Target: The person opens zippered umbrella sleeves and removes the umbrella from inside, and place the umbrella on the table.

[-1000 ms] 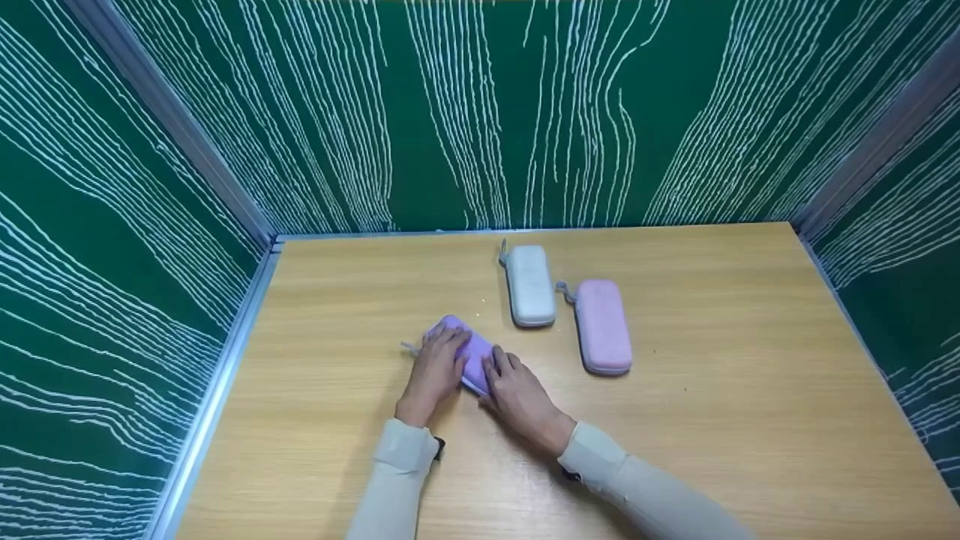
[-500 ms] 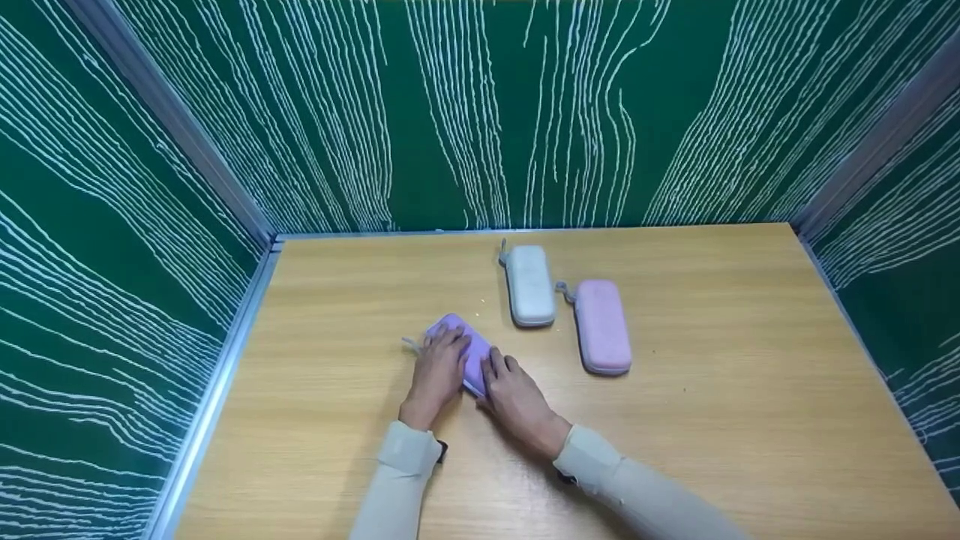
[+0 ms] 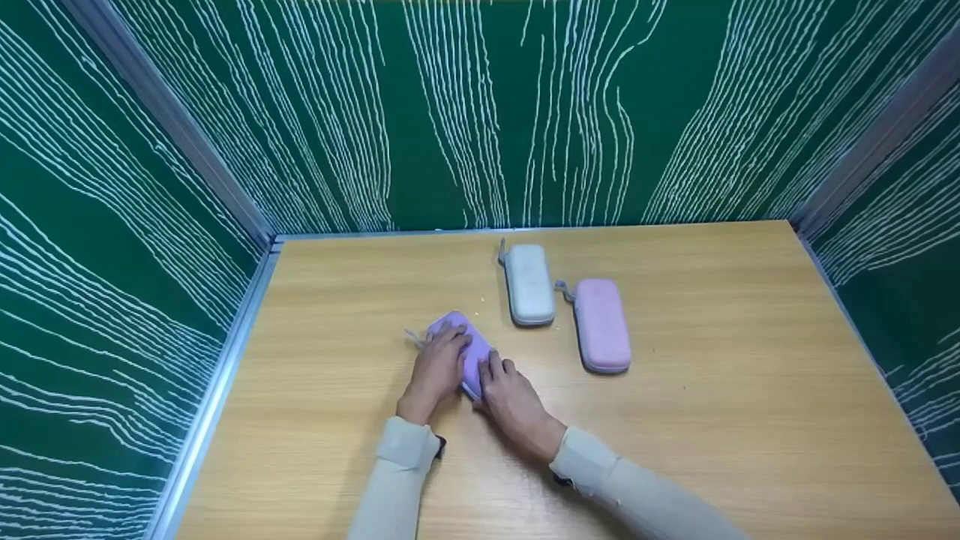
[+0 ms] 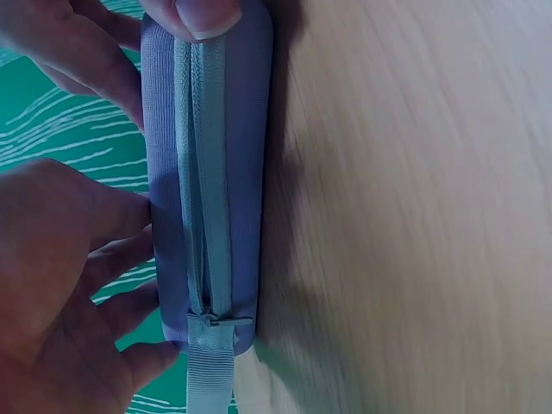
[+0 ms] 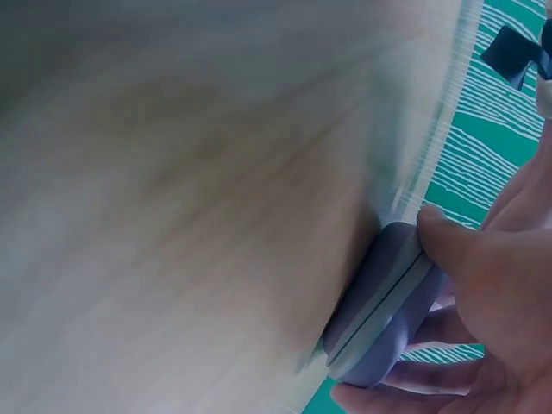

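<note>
A purple hard-shell zip case (image 3: 475, 352) lies slantwise on the table under both hands. My left hand (image 3: 437, 369) grips its far-left part, fingers laid across the top. My right hand (image 3: 516, 405) holds the near-right end, its thumb (image 5: 442, 237) on the zipped side and fingers over the opposite side. The left wrist view shows the pale zip (image 4: 203, 172) along the side. Its two rows of teeth stand slightly apart there. The slider (image 4: 211, 319) and a ribbed strap (image 4: 210, 371) are at the left-hand end. No finger of my left hand is on the slider.
A white zip case (image 3: 531, 285) and a pink zip case (image 3: 603, 325) lie behind and to the right, each with a grey strap. Tiny crumbs dot the wooden table (image 3: 712, 420). Green white-lined walls (image 3: 442, 112) with metal edging enclose the back and sides.
The purple case has turned slightly, its near end shifting a little left with my right hand. My left hand stays nearly in place. The other two cases have not moved.
</note>
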### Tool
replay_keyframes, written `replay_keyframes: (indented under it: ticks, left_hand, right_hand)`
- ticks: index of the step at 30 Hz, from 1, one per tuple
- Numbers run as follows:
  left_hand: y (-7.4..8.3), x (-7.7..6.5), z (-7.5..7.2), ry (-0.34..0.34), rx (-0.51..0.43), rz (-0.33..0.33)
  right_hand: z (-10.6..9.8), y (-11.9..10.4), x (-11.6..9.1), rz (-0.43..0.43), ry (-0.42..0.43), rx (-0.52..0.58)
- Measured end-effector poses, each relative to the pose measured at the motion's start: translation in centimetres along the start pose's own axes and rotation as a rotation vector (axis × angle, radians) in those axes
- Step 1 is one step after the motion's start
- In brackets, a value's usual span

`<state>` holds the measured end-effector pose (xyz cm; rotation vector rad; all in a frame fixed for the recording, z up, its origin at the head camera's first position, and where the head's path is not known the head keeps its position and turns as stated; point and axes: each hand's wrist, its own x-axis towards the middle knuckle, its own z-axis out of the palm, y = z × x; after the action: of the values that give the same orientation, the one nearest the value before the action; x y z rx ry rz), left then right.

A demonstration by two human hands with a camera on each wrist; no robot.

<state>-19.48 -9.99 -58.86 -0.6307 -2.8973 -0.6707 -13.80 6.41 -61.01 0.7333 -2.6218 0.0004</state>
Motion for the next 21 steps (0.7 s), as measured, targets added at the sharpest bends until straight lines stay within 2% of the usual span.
replay_keyframes:
  ticks: [10,17,21]
  left_hand:
    - [-0.1,0.4,-0.1,-0.039,-0.048,0.000]
    - [-0.1,0.6,-0.1,-0.066,-0.073,-0.003]
    - [-0.1,0.7,0.0,-0.077,-0.097,-0.010]
  right_hand:
    - [0.1,-0.7,-0.1,0.007,0.042,-0.039]
    - [-0.1,-1.3,0.1,0.012,0.035,-0.091]
    - [0.0,-1.7,0.2,0.026,0.075,-0.125]
